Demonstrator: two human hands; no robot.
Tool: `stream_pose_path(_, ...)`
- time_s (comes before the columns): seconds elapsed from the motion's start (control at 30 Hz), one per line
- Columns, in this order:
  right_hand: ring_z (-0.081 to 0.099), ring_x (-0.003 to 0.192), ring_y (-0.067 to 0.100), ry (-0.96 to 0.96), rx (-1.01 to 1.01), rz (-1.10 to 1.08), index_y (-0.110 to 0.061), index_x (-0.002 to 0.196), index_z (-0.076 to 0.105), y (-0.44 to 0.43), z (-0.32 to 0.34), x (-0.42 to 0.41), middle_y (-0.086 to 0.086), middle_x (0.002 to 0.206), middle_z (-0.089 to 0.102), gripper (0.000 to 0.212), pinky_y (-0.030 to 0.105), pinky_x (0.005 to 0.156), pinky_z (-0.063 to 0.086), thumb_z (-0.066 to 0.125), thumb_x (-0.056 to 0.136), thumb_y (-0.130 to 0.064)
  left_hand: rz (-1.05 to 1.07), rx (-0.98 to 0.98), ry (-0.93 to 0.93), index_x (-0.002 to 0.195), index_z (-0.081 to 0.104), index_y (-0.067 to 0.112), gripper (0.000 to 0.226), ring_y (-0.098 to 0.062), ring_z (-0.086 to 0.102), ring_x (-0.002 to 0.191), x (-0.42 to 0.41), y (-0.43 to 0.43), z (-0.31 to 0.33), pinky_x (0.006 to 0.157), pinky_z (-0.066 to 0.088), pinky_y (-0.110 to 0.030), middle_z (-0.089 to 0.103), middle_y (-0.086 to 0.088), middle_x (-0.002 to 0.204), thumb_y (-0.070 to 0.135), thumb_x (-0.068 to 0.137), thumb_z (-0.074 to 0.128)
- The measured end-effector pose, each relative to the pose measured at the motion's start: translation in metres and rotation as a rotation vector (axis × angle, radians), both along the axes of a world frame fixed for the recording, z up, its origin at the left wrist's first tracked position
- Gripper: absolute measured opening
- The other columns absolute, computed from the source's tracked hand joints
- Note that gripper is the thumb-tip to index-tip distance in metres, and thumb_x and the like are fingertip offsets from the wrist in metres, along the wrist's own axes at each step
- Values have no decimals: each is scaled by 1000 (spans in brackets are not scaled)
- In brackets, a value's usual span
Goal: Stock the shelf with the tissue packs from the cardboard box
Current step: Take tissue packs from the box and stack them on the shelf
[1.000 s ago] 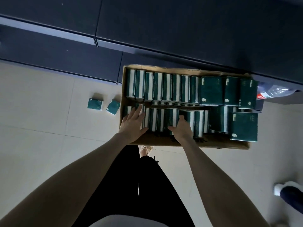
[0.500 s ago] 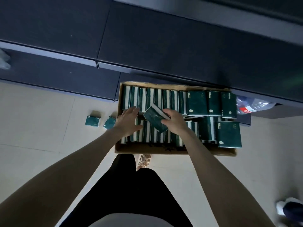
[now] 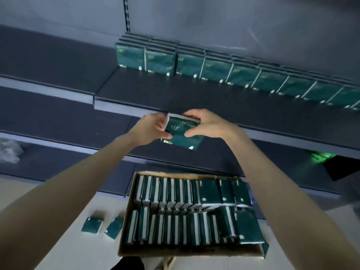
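Both hands hold a small stack of dark green tissue packs in the air, in front of the shelf edges. My left hand grips its left side and my right hand its right side. Below them on the floor stands the cardboard box, filled with several green packs set on edge in two rows. Higher up, a dark shelf carries a row of several upright green packs running to the right.
Two loose green packs lie on the pale floor left of the box. Lower shelf boards run across the view below the stocked one. Crumpled plastic sits at the far left. A green glow shows at the right.
My hands lifted packs out of the box and rose toward the shelves. The view tilted up, so the stocked shelf now shows.
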State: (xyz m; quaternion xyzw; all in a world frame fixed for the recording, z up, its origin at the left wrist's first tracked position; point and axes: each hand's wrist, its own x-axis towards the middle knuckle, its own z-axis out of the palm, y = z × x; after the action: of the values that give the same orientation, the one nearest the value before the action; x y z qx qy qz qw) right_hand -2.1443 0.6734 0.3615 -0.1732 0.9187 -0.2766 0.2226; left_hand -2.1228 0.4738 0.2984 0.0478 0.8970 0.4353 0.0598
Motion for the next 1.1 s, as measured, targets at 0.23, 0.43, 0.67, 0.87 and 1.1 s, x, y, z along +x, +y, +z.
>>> stream_pose_path(0.23,56,85,15,287,71,-31,-14,113,60,-12,69,-79,-2,99,61,44,23,70,38,80,74,-23,-22,-14,159,100,63,16,37,-7,62,80,-73,1,82,78,50,-20,66,4,90,17,70,84)
stream_pose_path(0.43,48,127,25,393,140,-150,-10,137,48,-24,70,-165,7,139,51,68,35,106,37,79,77,-21,-58,-420,243,146,31,13,85,-28,37,134,-165,-21,96,108,35,-42,35,-8,149,29,77,77)
stream_pose_path(0.67,18,139,31,497,346,-191,-17,139,48,-43,48,-242,7,149,29,68,45,113,20,76,78,-28,-140,-776,334,152,11,14,99,-24,11,146,-257,-43,89,117,10,-43,8,-4,160,36,79,73)
stream_pose_path(0.87,12,141,31,512,381,-188,-20,136,52,-58,29,-281,6,155,19,65,45,112,19,77,77,-27,-212,-919,329,152,-2,11,110,-19,-5,147,-308,-51,74,118,-2,-40,-6,-5,160,42,78,73)
stream_pose_path(1.1,33,129,31,601,391,-194,-9,127,45,-64,10,-293,9,137,38,66,41,107,29,80,73,-23,-247,-945,330,151,-6,11,109,-19,-5,147,-323,-53,57,119,-1,-38,-6,-5,160,42,80,71)
